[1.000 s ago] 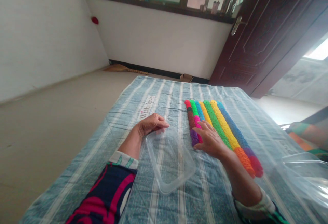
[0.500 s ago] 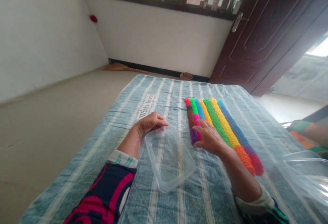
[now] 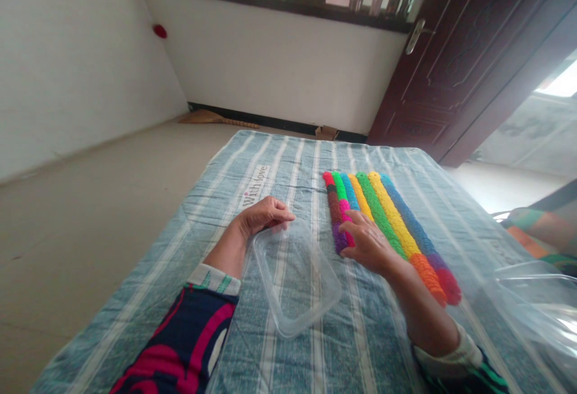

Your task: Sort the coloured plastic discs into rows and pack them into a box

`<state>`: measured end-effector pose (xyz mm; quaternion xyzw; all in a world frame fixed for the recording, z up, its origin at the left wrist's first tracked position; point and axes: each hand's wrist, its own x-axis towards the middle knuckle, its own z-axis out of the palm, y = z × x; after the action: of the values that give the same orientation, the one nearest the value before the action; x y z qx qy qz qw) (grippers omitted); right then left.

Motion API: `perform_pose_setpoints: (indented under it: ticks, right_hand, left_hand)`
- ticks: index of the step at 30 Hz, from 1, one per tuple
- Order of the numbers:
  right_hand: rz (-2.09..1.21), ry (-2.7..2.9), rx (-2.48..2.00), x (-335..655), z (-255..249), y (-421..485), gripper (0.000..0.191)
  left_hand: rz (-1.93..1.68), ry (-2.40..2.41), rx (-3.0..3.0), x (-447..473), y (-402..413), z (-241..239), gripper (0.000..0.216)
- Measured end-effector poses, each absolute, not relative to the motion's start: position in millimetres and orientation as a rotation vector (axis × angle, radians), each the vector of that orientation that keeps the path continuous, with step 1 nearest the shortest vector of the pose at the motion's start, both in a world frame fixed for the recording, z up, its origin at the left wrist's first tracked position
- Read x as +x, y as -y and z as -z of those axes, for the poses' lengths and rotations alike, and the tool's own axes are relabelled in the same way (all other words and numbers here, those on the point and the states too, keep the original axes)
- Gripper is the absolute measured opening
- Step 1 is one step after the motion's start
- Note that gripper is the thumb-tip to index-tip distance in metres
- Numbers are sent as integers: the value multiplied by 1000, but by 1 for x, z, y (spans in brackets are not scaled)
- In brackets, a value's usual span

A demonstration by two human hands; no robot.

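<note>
My left hand (image 3: pixel 269 214) is closed in a pinch at the far left corner of a clear plastic lid (image 3: pixel 334 290), which lies on the striped cloth (image 3: pixel 207 322). To the right, several long rows of fuzzy, ribbed pieces (image 3: pixel 391 217) lie side by side, in red, green, blue, yellow, purple, pink and orange. They look like packed hair ties, but I cannot tell for sure. Over the near end of the leftmost rows rests my right hand (image 3: pixel 367 242), its thumb and fingers apart. It covers part of the pink, blue and yellow rows.
A clear plastic box (image 3: pixel 536 298) stands at the right edge, with an orange and green patterned cloth (image 3: pixel 532 235) behind it. Beyond the bed-like surface are a dark red door (image 3: pixel 451 75), a broom (image 3: pixel 211 118) on the floor and a windowsill (image 3: pixel 270 0) with bottles.
The whole view has shifted very slightly. Both hands, the lid and the coloured rows keep the same places relative to each other.
</note>
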<state>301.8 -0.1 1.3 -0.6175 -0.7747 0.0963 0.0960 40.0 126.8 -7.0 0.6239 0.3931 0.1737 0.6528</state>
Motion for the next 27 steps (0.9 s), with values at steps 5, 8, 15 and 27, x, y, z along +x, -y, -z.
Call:
perform_pose_setpoints:
  ticks: [5, 8, 15, 27]
  right_hand:
    - [-312, 2312, -1836, 299, -6, 1, 36]
    - [-316, 2312, -1849, 298, -8, 1, 35]
    - [-287, 2316, -1825, 297, -9, 2, 24]
    - [-79, 2429, -1878, 283, -17, 15, 9]
  left_hand:
    - [-394, -896, 1416, 40, -126, 7, 29]
    - [-399, -892, 1413, 41, -126, 7, 28]
    - [-404, -876, 1411, 41, -126, 7, 28]
    - [-400, -888, 1418, 41, -125, 7, 28]
